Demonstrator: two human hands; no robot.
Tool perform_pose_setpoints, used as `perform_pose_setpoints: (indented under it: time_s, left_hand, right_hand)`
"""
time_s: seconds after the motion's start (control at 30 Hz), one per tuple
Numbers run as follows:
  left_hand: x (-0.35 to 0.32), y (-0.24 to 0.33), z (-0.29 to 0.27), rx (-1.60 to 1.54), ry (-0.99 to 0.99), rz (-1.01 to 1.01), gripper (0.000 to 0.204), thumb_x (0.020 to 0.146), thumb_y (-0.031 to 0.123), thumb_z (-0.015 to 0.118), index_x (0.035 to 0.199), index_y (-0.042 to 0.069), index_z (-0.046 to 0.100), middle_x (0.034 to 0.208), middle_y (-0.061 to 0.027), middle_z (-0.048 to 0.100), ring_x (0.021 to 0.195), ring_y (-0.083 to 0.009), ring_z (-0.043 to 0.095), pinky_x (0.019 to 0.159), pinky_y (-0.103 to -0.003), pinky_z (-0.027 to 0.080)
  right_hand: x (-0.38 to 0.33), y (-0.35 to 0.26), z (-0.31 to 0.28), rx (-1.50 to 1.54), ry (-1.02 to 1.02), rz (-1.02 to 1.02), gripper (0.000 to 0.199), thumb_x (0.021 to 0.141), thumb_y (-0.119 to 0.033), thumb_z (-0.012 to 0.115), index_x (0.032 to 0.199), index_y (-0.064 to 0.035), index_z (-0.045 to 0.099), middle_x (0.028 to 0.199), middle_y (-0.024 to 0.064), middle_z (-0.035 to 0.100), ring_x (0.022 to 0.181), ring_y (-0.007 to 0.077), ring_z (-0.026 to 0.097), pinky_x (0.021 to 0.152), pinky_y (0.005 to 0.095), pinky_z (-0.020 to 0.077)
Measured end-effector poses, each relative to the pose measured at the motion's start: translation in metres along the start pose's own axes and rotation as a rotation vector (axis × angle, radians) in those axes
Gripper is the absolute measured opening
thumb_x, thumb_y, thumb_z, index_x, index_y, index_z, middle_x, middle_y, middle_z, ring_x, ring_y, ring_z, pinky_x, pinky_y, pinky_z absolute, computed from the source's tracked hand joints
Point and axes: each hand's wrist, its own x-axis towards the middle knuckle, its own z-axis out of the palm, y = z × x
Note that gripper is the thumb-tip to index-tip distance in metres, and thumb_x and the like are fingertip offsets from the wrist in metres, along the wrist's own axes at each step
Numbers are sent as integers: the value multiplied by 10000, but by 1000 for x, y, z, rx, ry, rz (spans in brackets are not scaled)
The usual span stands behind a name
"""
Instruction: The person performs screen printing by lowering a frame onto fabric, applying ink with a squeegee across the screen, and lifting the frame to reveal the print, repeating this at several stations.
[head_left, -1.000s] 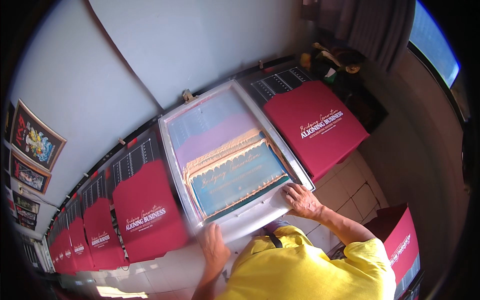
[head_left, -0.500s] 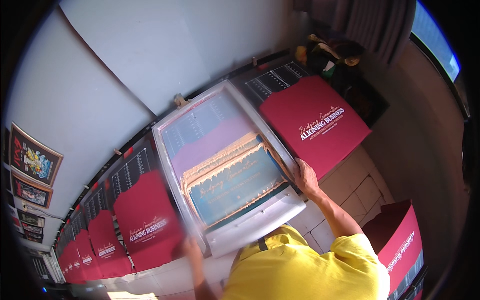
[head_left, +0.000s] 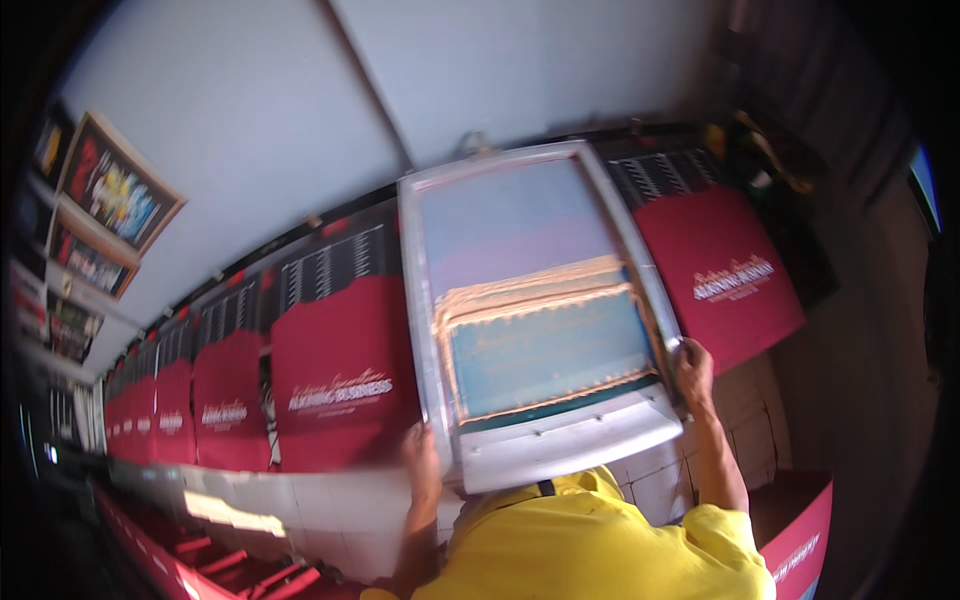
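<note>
A silver screen printing frame lies across the bench in front of me, tilted slightly. Its mesh is pale at the far half and blue-green at the near half, with streaks of peach ink around the stencil. Along its near end runs a white lip. My right hand grips the frame's right side near the lower corner, fingers closed on the rim. At the left side, my left hand holds the rim too, though motion blurs its fingers.
Dark red printed shirts on black boards line the bench leftward, and another shirt lies to the right. More red printed pieces hang at lower right, with a red rack at lower left. Framed pictures hang on the wall.
My left hand has come up from beside the lower corner onto the frame's left rim. The view has swung left, so everything appears turned. My right hand stays on the right rim.
</note>
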Motion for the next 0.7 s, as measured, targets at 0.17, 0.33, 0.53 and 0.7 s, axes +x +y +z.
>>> perform_pose_setpoints:
  time_s: [0.17,0.33,0.53,0.7]
  left_hand:
    - [6,-27,-36,19,11,96,312,979,268,566,1022,-39,594,965,-88,626,909,-166,583,837,-296,441]
    - [-9,-66,-14,-7,144,147,315,975,275,583,964,-40,585,891,-63,606,850,-148,570,784,-293,447]
    - [-23,-91,9,44,293,320,312,967,248,561,873,-49,587,812,-104,581,778,-196,561,735,-330,435]
    - [-22,-113,12,191,304,348,309,947,250,577,878,-49,617,841,-151,616,806,-234,606,739,-360,451]
  right_hand:
    - [-24,-2,13,-32,21,-83,264,935,-76,528,1118,79,639,968,170,692,908,213,650,831,331,491]
    - [-3,37,25,47,-14,-148,271,923,-69,530,1114,82,649,998,181,699,917,236,655,852,338,493]
    - [14,56,31,99,-114,-173,290,932,-102,537,1124,86,647,956,203,706,887,258,674,825,351,499]
    - [23,71,35,102,-89,-239,294,925,-121,535,1112,69,659,959,243,700,920,309,688,832,373,500]
